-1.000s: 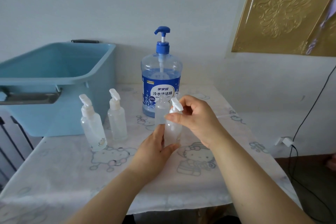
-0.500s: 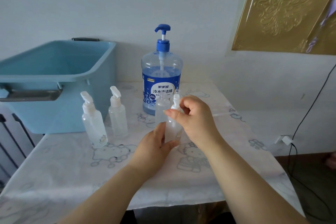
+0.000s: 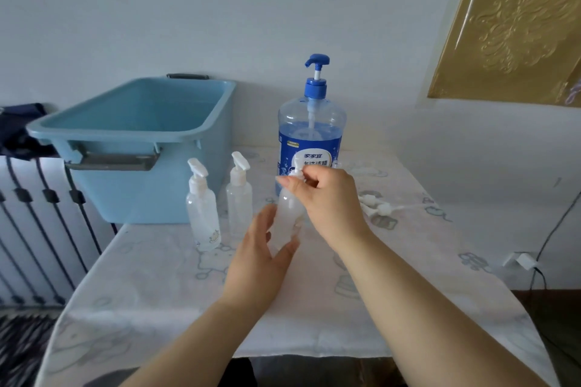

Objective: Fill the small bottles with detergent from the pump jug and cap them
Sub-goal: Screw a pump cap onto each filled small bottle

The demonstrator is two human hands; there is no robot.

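Bottle (image 3: 286,214): clear and upright near the middle of the table (image 3: 157,292), just in front of the jug. We have both hands on it.
Rail (image 3: 37,229): white with dark bars, beyond the table's left edge.
Tub (image 3: 135,148): blue, at the back left corner, with its grey handle facing us.
Capped bottles (image 3: 202,210): two clear ones, upright, with white pumps fitted. They stand side by side just in front of the tub's right end. The right one (image 3: 239,198) sits a little further back, and both are left of the bottle we hold.
Left hand (image 3: 261,258): curved round the bottle's lower body, fingers on its left side and thumb on its near right side, gripping it.
Cap (image 3: 297,168): white pump at the bottle's neck. We cannot tell whether it is seated tight.
Jug (image 3: 309,135): large and clear with a blue label, toward the back edge near the centre. It has blue detergent inside, and its blue pump is raised with the spout pointing left.
Right hand (image 3: 331,201): fingers curled, with thumb and fingertips pinching the cap from the right.
Loose pumps (image 3: 377,208): white, lying on their sides just right of our right hand, toward the right edge.
Panel (image 3: 509,25): gold and embossed, on the wall at upper right.
Cable (image 3: 547,245): dark, running down the wall past the right edge.
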